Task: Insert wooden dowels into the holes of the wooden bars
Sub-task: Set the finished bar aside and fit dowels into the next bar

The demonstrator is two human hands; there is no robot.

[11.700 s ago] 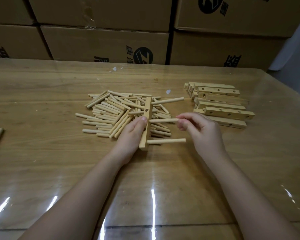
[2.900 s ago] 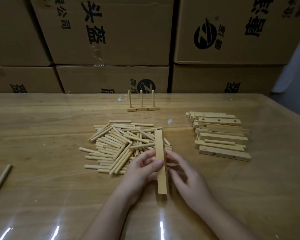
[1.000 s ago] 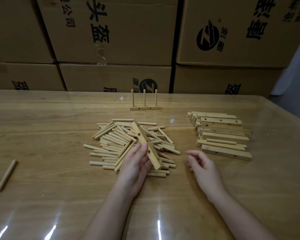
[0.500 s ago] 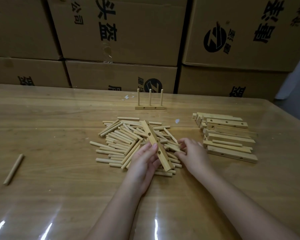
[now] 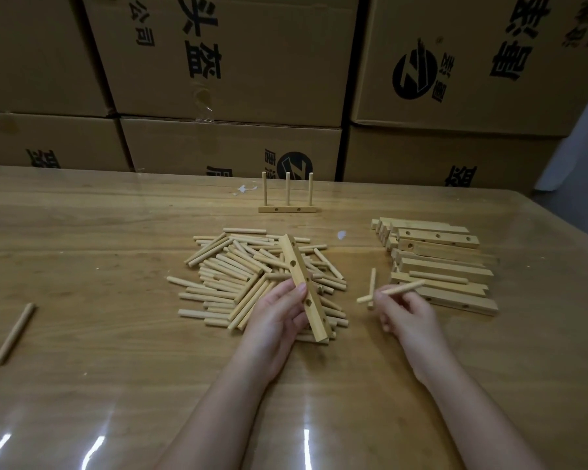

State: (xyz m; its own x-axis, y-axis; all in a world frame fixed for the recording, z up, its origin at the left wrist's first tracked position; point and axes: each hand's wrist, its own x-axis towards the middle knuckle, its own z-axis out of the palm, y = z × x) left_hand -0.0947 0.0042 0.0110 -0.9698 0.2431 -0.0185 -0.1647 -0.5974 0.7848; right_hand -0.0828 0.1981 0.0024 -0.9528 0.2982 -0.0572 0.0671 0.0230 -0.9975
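My left hand (image 5: pixel 279 313) holds a wooden bar (image 5: pixel 302 283) with several empty holes, laid slantwise over the pile of loose dowels (image 5: pixel 238 276) at the table's middle. My right hand (image 5: pixel 404 313) is to the right of the pile, fingers closed on dowels (image 5: pixel 399 289); one points right over the bars, another (image 5: pixel 372 287) stands nearly upright beside it. A stack of drilled wooden bars (image 5: pixel 438 259) lies just beyond my right hand. A finished bar with three upright dowels (image 5: pixel 288 209) stands at the back.
A single dowel (image 5: pixel 14 332) lies alone at the far left of the glossy wooden table (image 5: pixel 82 232). Stacked cardboard boxes (image 5: pixel 224 62) wall off the table's far edge. Small white scraps (image 5: pixel 243 189) lie near the finished piece.
My right hand has pulled back to the right out of the pile with dowels in it. My left hand still holds the bar in the same slanted position.
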